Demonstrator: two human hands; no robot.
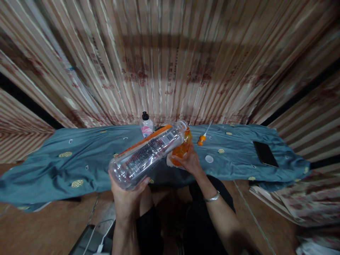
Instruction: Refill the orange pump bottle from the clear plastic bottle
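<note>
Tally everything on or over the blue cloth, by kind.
2 bottles: clear bottle in the left hand, small black-capped bottle
1 orange container, in the right hand
1 screwdriver
1 white disc
1 phone
Total: 6

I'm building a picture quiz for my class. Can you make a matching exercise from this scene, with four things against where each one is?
Things:
1. clear bottle
2. orange bottle
3. phone
4. white cap

Places:
A. flat on the blue cloth, near its right end
B. on the blue cloth, just right of the right hand
C. tipped on its side in the left hand
D. gripped by the right hand

Pairs: 1-C; 2-D; 3-A; 4-B
</note>
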